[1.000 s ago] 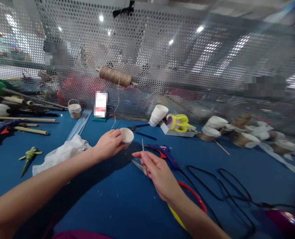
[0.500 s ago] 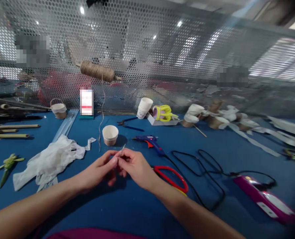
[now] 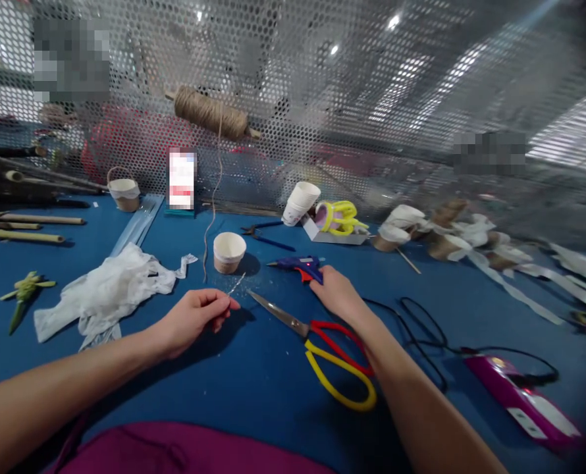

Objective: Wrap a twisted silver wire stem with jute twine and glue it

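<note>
1. Near the far edge of the blue table [image 3: 253, 382], the bright upright phone screen [image 3: 181, 179] is pixelated; we cannot read it.
2. Our 2 hands, together 0.5 seconds ago, have parted: our left hand [image 3: 194, 319] pinches a thin, pale, twisted strand [image 3: 237, 283] mid-table; our right hand [image 3: 340, 293] curls round the blue plastic glue gun [image 3: 295, 263], hiding its handle.
3. Beyond our left hand stands the round white-and-brown cup [image 3: 229, 253], its inside bottom unclear.

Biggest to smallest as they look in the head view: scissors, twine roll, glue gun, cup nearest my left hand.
Scissors
Twine roll
Glue gun and cup: too close to rank; the former is longer but partly hidden by the right hand.
</note>
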`<state>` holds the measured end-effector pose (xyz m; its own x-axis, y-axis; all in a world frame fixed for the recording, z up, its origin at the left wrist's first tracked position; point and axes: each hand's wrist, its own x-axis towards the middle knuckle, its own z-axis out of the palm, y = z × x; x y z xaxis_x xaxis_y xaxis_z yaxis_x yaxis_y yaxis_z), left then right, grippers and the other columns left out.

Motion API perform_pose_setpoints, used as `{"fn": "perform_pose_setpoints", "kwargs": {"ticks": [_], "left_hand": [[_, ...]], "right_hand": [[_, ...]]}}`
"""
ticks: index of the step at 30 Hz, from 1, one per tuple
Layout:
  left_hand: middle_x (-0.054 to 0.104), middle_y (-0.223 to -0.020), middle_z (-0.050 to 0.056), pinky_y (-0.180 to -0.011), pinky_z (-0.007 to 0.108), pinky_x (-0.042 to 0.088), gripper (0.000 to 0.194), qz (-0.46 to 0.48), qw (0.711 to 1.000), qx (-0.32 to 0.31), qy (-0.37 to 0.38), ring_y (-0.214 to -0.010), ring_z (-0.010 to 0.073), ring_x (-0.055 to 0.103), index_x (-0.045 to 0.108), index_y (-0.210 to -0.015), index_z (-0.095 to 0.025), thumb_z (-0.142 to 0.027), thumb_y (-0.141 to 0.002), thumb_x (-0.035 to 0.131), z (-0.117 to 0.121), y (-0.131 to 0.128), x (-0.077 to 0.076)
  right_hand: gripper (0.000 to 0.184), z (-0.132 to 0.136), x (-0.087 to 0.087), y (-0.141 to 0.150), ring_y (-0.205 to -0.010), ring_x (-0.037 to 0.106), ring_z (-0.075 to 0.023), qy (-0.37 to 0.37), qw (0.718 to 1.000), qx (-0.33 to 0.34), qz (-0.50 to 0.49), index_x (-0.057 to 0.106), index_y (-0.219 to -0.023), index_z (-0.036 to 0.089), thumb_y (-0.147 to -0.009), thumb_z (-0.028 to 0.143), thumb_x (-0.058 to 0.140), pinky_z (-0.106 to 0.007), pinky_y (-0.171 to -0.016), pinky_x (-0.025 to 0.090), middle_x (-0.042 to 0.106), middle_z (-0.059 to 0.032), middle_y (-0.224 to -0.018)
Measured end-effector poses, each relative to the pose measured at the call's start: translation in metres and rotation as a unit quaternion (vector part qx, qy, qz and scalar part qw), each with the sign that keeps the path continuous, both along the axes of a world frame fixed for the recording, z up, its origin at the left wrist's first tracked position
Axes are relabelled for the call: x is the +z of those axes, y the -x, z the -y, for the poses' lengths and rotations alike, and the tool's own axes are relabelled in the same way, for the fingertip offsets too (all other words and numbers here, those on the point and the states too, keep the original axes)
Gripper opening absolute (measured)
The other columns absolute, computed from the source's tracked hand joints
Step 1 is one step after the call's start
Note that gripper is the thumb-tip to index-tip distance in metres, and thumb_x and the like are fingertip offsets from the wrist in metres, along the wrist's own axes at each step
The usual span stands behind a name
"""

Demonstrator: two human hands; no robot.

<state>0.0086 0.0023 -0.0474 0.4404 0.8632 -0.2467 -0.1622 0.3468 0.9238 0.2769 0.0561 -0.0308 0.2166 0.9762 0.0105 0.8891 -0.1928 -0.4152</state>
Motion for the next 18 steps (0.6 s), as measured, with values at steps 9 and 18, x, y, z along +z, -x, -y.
{"fn": "perform_pose_setpoints", "kwargs": {"ticks": [9,18], "left_hand": [[0.047,-0.049,-0.008,-0.036,0.016,0.012,0.028,0.065,0.997,-0.013,0.031,-0.032,0.0001,0.022,0.049,-0.088,-0.016,-0.038,-0.075,0.06,0.002,0.001,0.014],[0.05,-0.043,-0.006,-0.043,0.018,0.026,0.026,-0.02,0.998,0.029,-0.052,-0.04,0.0052,0.038,0.046,-0.076,-0.016,-0.042,-0.08,0.05,0.008,-0.001,0.017]], "right_hand": [[0.016,0.061,0.051,0.032,-0.051,0.058,-0.0152,0.016,0.928,0.098,-0.36,0.052,-0.064,0.018,-0.07,0.032,0.059,-0.027,-0.051,0.048,0.06,-0.0026,-0.056],[0.025,0.086,0.032,0.064,-0.057,0.058,-0.0142,0.03,0.878,0.055,-0.475,0.061,-0.086,0.014,-0.063,0.025,0.065,-0.025,-0.051,0.047,0.067,-0.0075,-0.079]]}}
